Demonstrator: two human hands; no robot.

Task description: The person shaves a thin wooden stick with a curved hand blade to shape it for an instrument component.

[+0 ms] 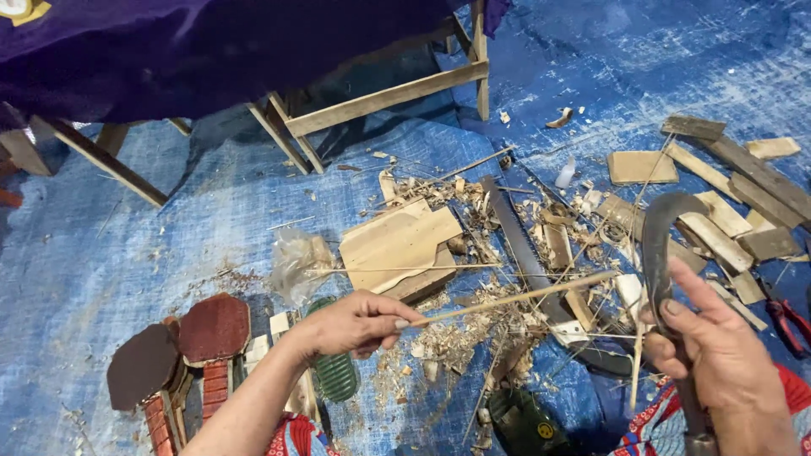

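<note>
Thin wooden stick (515, 297): long axis runs left-near to right-far, rising slightly toward the right; near end sits in the left hand (359, 323), far tip points at the curved blade (657, 245). Stick held above the floor, over a heap of wood shavings (456, 333).

Surface: blue tarpaulin (211, 219) spread on the floor, littered with offcut wood pieces (718, 228), a flat paddle-shaped board (397, 241) and a hand saw (524, 253) lying far-to-near. Wooden frame legs (380, 97) stand at the far side under dark purple cloth (211, 51). Dark reddish octagonal pieces (182, 342) lie near left; red-handled pliers (790, 317) at right edge.

Left-hand fingers (397, 321): curled together, pinching the stick's end. Right hand (718, 355): fingers wrapped round the blade's handle, thumb laid along it, blade arching up and left.
</note>
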